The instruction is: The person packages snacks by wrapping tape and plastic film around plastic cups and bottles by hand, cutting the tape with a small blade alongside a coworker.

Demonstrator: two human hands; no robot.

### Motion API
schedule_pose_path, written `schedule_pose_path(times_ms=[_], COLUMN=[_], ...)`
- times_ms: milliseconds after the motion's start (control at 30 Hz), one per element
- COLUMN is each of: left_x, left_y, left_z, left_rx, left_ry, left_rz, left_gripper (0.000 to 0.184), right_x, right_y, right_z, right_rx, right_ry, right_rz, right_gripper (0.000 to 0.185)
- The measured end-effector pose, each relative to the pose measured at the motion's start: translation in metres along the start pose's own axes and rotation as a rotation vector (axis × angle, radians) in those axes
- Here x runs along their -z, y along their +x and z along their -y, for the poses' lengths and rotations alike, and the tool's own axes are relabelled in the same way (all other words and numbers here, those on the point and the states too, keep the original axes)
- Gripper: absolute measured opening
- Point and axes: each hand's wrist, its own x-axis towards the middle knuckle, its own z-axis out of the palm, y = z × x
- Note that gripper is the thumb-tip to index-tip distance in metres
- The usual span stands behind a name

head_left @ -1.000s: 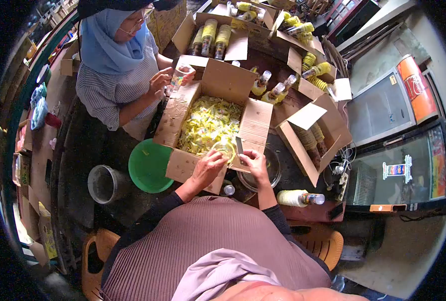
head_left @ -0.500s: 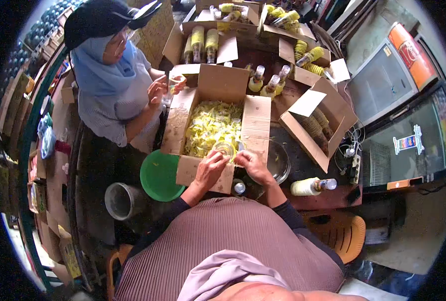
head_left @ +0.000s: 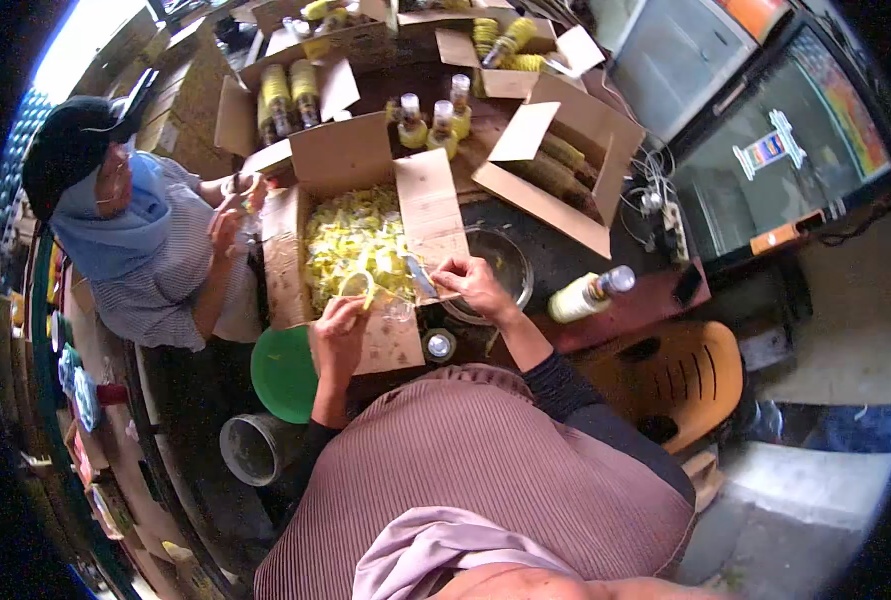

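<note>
My left hand (head_left: 339, 326) pinches a yellow ring-shaped band (head_left: 356, 289) over the near edge of an open cardboard box (head_left: 433, 190). Loose yellow and pale scraps (head_left: 353, 235) fill that box. To the right, my right hand (head_left: 475, 285) is closed on a flat grey blade-like tool (head_left: 420, 274), whose far end points over the scraps. Fingers cover its handle end. A clear scrap of film (head_left: 397, 308) lies at the near flap below the band. Just in front of me stands a bottle (head_left: 439, 345), seen from above.
A glass bowl (head_left: 513, 262) sits right of the box, and a wrapped bottle (head_left: 587, 294) lies beyond it. Left are a green basin (head_left: 283, 375) and a grey bucket (head_left: 250, 449). A co-worker (head_left: 155, 235) stands at the left. Bottles (head_left: 435, 122) and a carton (head_left: 555, 165) are behind.
My head view has turned, so the scene sits further left. My hands have moved apart; the yellow band stays in my left hand, and the grey tool shows more clearly in my right.
</note>
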Motion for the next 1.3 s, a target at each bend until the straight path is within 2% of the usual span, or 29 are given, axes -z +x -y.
schedule_pose_path(times_ms=[67, 100, 133, 167, 233, 267, 300, 367, 400, 433, 500, 533, 567, 633, 700, 767, 900, 967, 1033, 1100, 1133, 1167, 1300], left_x=[0.003, -0.001, -0.008, -0.012, -0.02, -0.023, -0.026, -0.034, -0.035, -0.035, -0.041, -0.045, -0.046, -0.042, -0.043, -0.043, -0.043, -0.044, -0.045, -0.046, -0.047, -0.049, -0.047], left_y=[0.001, -0.001, -0.004, -0.006, -0.008, -0.009, -0.01, -0.014, -0.014, -0.013, -0.017, -0.018, -0.018, -0.017, -0.02, -0.025, -0.031, -0.033, -0.034, -0.034, -0.034, -0.033, -0.031], left_z=[-0.007, -0.003, 0.002, 0.006, -0.003, -0.008, -0.012, -0.012, -0.019, -0.024, -0.019, -0.018, -0.017, -0.013, -0.002, 0.011, 0.019, 0.022, 0.019, 0.018, 0.018, 0.019, 0.012], left_rx=[0.155, 0.157, 0.228, 0.297, 0.329, 0.414, 0.499, 0.535, 0.569, 0.601, 0.535, 0.469, 0.471, 0.537, 0.519, 0.52, 0.546, 0.545, 0.541, 0.531, 0.485, 0.439, 0.339], left_ry=[-0.015, -0.016, -0.205, -0.392, -0.451, -0.594, -0.737, -0.761, -0.802, -0.844, -0.82, -0.793, -0.8, -0.772, -0.704, -0.662, -0.65, -0.624, -0.586, -0.548, -0.503, -0.458, -0.362], left_rz=[0.052, 0.058, 0.021, -0.018, -0.025, -0.033, -0.045, 0.024, 0.073, 0.125, 0.152, 0.176, 0.186, 0.288, 0.293, 0.28, 0.286, 0.316, 0.332, 0.346, 0.355, 0.362, 0.367], left_gripper=[0.012, 0.012, 0.011, 0.011, 0.015, 0.017, 0.019, 0.022, 0.024, 0.025, 0.027, 0.029, 0.029, 0.028, 0.026, 0.024, 0.024, 0.025, 0.024, 0.024, 0.023, 0.023, 0.022], right_x=[-0.002, -0.005, -0.007, -0.008, -0.013, -0.011, -0.012, -0.012, -0.01, -0.005, 0.01, 0.019, 0.033, 0.065, 0.092, 0.107, 0.14, 0.149, 0.159, 0.183, 0.188, 0.182, 0.179], right_y=[-0.004, -0.009, -0.011, -0.013, -0.019, -0.026, -0.033, -0.043, -0.046, -0.048, -0.052, -0.059, -0.062, -0.075, -0.096, -0.122, -0.155, -0.156, -0.145, -0.126, -0.123, -0.111, -0.111], right_z=[-0.023, -0.018, -0.012, -0.017, -0.022, -0.023, -0.011, 0.009, 0.009, 0.009, 0.007, 0.033, 0.027, 0.059, 0.095, 0.15, 0.175, 0.171, 0.146, 0.078, 0.033, 0.031, 0.04], right_rx=[0.165, 0.269, 0.021, 0.018, -0.081, -0.173, -0.178, -0.291, -0.247, -0.248, -0.218, -0.208, -0.019, 0.259, 0.246, 0.115, -0.009, -0.043, -0.223, -0.369, -0.36, -0.314, -0.421], right_ry=[-0.347, -0.576, -0.203, -0.202, 0.118, 0.333, 0.335, 0.431, 0.451, 0.45, 0.265, 0.156, -0.14, -0.522, -0.481, -0.821, -1.064, -1.17, -1.164, -1.174, -1.151, -1.135, -1.163], right_rz=[-0.071, -0.125, 0.026, 0.025, 0.151, 0.232, 0.235, 0.276, 0.229, 0.227, 0.057, -0.036, -0.153, -0.315, -0.489, -0.694, -0.876, -0.867, -0.781, -0.596, -0.52, -0.719, -0.623], right_gripper=[0.026, 0.031, 0.051, 0.051, 0.067, 0.07, 0.07, 0.061, 0.052, 0.052, 0.044, 0.035, 0.028, 0.024, 0.022, 0.024, 0.025, 0.026, 0.027, 0.025, 0.026, 0.028, 0.037])
